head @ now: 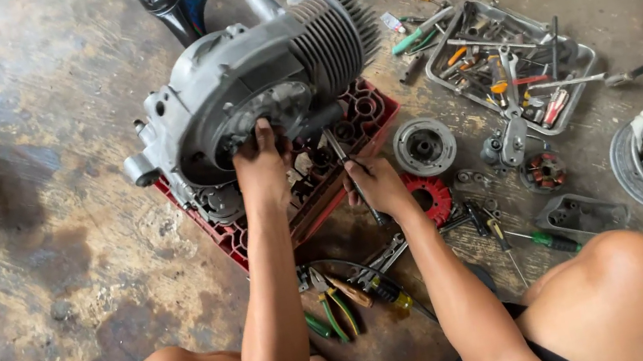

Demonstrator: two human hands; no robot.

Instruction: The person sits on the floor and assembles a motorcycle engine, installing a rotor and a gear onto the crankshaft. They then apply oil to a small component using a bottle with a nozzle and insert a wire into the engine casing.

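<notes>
engine under left hand fingers, screwdriver gripped by right hand

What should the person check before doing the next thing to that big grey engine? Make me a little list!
1. Engine resting on the red crate: ok, it sits on top, though leaning to one side.
2. Left hand steadying the engine: ok, the fingers press on its round side opening.
3. Right hand gripping the tool: ok, the fist is closed around the shaft.
4. Tool tip seated in the engine: cannot tell, the tip is hidden.
5. Spare tools within reach: ok, pliers lie between the knees and a metal tray of tools sits to the right.
6. Floor dry: not ok, dark stains spread over it.
</notes>
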